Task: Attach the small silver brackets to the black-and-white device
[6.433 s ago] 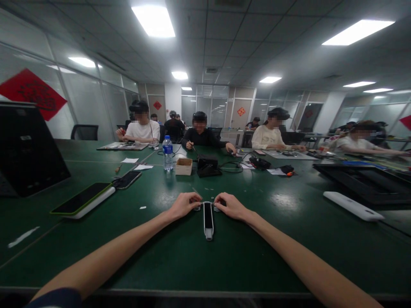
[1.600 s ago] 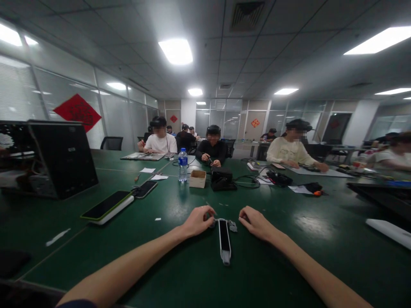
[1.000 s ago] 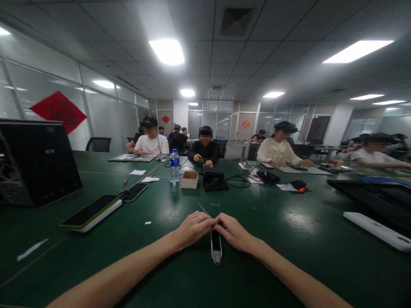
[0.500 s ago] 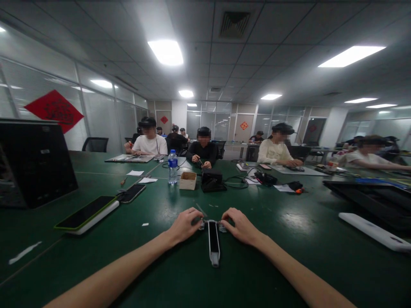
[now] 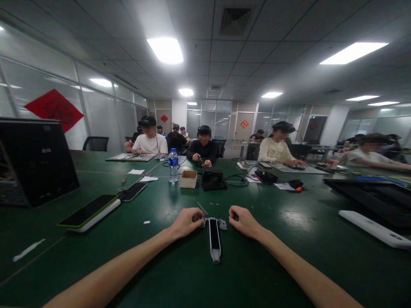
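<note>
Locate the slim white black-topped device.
Head view, lower centre: the device lies on the green table, its far end between the left hand and right hand.

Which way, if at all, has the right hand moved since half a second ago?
Yes, the right hand shifted slightly right, judged against the water bottle.

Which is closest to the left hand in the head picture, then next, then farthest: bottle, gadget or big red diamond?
1. Gadget: just right of the left hand.
2. Bottle: ahead, a bit left.
3. Big red diamond: far off, high on the left.
</note>
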A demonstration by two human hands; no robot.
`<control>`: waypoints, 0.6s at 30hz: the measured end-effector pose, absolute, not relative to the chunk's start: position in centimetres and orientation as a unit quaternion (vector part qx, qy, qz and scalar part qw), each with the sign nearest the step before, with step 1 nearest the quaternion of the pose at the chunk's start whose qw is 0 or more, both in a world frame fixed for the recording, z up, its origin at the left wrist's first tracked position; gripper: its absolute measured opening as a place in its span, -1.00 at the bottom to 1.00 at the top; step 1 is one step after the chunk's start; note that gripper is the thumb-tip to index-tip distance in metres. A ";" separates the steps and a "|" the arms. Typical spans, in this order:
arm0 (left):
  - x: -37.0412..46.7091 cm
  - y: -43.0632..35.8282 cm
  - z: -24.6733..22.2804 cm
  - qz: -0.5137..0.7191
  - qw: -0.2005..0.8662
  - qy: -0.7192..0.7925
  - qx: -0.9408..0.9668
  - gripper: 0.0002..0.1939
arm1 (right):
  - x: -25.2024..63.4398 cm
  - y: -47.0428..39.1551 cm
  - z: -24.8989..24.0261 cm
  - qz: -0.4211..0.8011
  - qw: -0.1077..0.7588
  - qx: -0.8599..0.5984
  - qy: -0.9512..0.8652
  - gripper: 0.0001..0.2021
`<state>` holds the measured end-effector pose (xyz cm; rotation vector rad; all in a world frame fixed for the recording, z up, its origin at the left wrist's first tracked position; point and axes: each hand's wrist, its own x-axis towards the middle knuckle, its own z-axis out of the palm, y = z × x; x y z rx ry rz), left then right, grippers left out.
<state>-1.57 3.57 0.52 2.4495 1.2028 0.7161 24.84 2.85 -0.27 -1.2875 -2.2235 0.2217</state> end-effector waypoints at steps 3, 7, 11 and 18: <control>-1.5 3.5 0.7 0.246 0.155 0.423 0.858 -0.82 | 25.2 3.2 -0.5 0.099 0.252 -0.491 -0.828 -0.50; -1.4 3.4 0.8 0.242 0.158 0.422 0.860 -0.81 | 25.4 3.5 -0.8 0.101 0.240 -0.494 -0.830 -0.39; -1.3 3.3 0.9 0.241 0.160 0.423 0.859 -0.82 | 25.7 3.6 -1.1 0.146 0.251 -0.479 -0.828 -0.26; -1.3 3.3 1.1 0.239 0.161 0.418 0.862 -0.81 | 26.1 3.9 -1.5 0.090 0.272 -0.455 -0.843 -0.32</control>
